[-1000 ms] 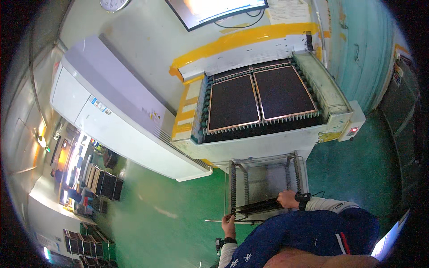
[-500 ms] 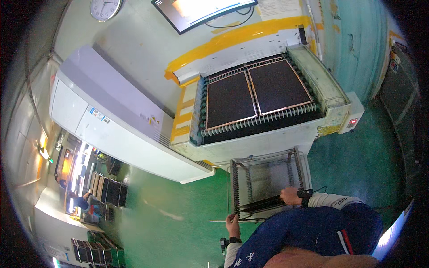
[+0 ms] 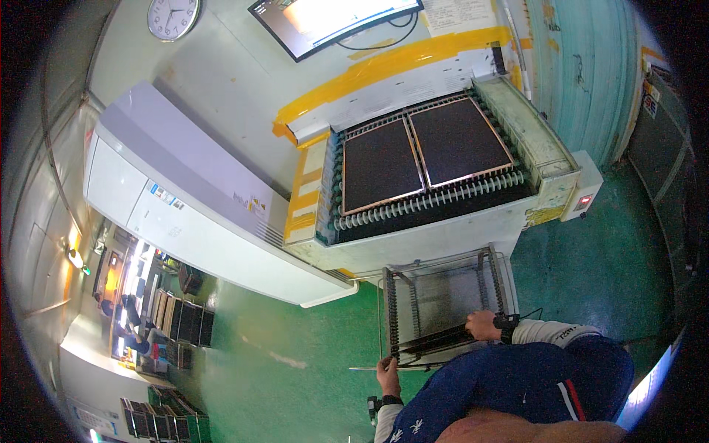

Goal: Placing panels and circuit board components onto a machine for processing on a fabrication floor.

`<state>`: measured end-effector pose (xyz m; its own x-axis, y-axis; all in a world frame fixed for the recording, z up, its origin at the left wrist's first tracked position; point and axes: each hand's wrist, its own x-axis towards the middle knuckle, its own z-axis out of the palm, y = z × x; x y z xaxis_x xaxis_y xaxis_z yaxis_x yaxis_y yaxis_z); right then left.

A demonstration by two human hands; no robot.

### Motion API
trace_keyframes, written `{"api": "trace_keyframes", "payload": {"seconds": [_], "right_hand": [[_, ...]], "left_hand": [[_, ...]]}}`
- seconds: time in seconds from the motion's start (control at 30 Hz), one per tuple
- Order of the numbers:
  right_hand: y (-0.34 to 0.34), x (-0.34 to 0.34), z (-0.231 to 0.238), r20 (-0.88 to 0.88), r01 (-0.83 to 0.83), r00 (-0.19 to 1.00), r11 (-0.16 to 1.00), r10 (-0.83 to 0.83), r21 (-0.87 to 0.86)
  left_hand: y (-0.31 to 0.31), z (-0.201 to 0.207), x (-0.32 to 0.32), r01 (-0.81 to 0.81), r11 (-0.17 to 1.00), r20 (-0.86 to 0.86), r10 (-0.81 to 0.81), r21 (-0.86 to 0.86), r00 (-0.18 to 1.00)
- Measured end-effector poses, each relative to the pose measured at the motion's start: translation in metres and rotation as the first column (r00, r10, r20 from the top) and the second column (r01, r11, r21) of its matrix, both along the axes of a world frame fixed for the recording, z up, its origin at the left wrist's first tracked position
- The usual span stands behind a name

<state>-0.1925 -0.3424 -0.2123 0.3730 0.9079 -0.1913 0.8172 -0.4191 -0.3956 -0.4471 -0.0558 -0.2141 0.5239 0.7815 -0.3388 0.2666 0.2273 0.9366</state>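
Low in front of me stands a metal rack (image 3: pixel 389 310) with toothed side rails, holding thin dark panels (image 3: pixel 432 341) on edge near its close side. My right hand (image 3: pixel 484 325) is closed on the top edge of a dark panel at the right. At the rack's near left corner, my left hand (image 3: pixel 388 375) has its fingers pinched together; what lies between them is too small to make out. Beyond the rack, two black panels with copper-coloured borders, a left one (image 3: pixel 380 166) and a right one (image 3: pixel 461 140), lie flat side by side on a roller conveyor (image 3: pixel 436 198).
A long white cabinet-like unit (image 3: pixel 214 236) lies left of the conveyor. A control box (image 3: pixel 583 188) with a red-lit switch juts out at its right. On the wall hang a screen (image 3: pixel 325 22) and a clock (image 3: pixel 173 16). More panel racks (image 3: pixel 155 421) stand far left, near another person (image 3: pixel 136 341).
The two copper-bordered panels have shifted slightly away from me, baring more of the near rollers. My hands stay at nearly the same places on the rack. The view has tilted a little.
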Motion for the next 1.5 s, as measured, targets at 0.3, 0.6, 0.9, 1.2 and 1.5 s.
{"api": "trace_keyframes", "payload": {"seconds": [0.3, 0.6, 0.9, 1.2, 1.5], "right_hand": [[0.003, 0.0, 0.016, 0.089, -0.051, 0.995, 0.998, 0.054, -0.037], [0.003, 0.002, 0.019, 0.101, -0.082, 0.992, 0.996, 0.079, 0.032], [0.006, 0.007, 0.013, 0.102, -0.244, 0.966, 0.968, 0.237, 0.055], [-0.004, -0.008, -0.009, 0.169, 0.049, 0.984, 0.996, -0.061, 0.078], [0.001, 0.003, 0.026, 0.036, 0.007, 0.999, 1.0, -0.007, 0.017]], "left_hand": [[-0.002, 0.007, 0.0, -0.02, 1.0, 0.014, 0.02, 0.012, 1.0], [-0.004, 0.017, 0.004, -0.037, 0.999, -0.031, 0.037, 0.016, 0.999], [-0.001, 0.007, -0.007, -0.016, 0.998, -0.078, 0.021, 0.056, 0.997], [-0.006, 0.006, 0.001, -0.028, 0.996, -0.135, 0.039, 0.084, 0.99], [0.002, -0.025, -0.008, -0.044, 0.999, -0.035, 0.045, 0.023, 0.998]]}}
